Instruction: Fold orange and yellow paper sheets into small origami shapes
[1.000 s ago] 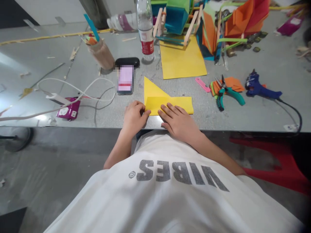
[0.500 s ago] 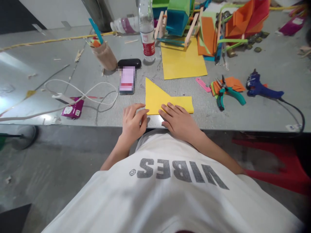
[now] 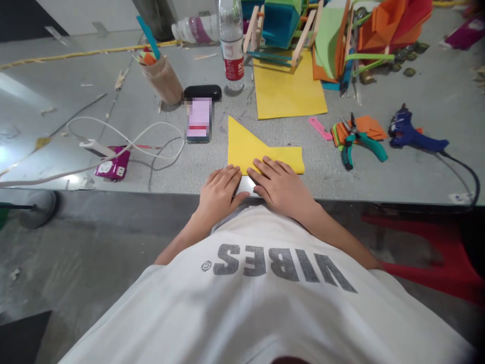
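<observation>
A folded piece of yellow paper (image 3: 246, 146) lies flat at the table's front edge, with a pointed corner at its upper left and a straight band running right. My left hand (image 3: 222, 191) rests with its fingertips on the paper's lower left edge, fingers stretched out and thumb apart. Fingers spread, my right hand (image 3: 282, 187) lies on the middle of the lower edge. Neither hand grips anything. Farther back is a flat yellow sheet (image 3: 290, 93), partly under a wooden-stick frame (image 3: 295, 53).
On the grey table (image 3: 151, 177), a phone (image 3: 199, 119), black case (image 3: 202, 92), bottle (image 3: 232, 60) and stick holder (image 3: 162, 81) stand or lie behind. Pliers (image 3: 364, 144), a pink cutter (image 3: 319, 128) and a blue glue gun (image 3: 417, 134) are right; a white cable (image 3: 151, 124) loops left.
My left hand has moved right and its fingers have flattened onto the paper's lower edge. My right hand stays on the paper. The view has shifted slightly.
</observation>
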`<state>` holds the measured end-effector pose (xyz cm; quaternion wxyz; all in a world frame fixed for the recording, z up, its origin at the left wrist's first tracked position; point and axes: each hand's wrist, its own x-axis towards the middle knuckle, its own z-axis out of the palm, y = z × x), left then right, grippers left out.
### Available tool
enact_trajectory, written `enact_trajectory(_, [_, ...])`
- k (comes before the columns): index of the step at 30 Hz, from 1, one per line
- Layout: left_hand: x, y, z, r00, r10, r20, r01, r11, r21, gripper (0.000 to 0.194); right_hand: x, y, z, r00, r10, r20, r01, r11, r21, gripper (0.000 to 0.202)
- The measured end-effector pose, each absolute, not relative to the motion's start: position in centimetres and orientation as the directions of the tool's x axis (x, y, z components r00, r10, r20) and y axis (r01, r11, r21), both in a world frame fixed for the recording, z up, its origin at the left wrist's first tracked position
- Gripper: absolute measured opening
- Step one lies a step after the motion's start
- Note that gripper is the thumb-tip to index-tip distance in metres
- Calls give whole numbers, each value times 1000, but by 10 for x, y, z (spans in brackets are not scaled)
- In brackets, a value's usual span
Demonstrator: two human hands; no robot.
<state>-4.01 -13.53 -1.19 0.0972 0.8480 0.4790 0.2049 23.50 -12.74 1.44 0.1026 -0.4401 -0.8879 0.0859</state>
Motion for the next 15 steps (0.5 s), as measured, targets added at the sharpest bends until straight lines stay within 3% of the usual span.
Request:
enact_trajectory(9, [-27, -150, -40, 401, 875, 272, 829, -473, 298, 90, 233, -128, 17, -588, 804, 83, 774, 590, -231, 64])
enact_trajectory(15, [-29, -149, -42, 429, 860, 276, 856, -484, 179, 78, 240, -127, 11, -592, 806, 21, 781, 580, -233, 76])
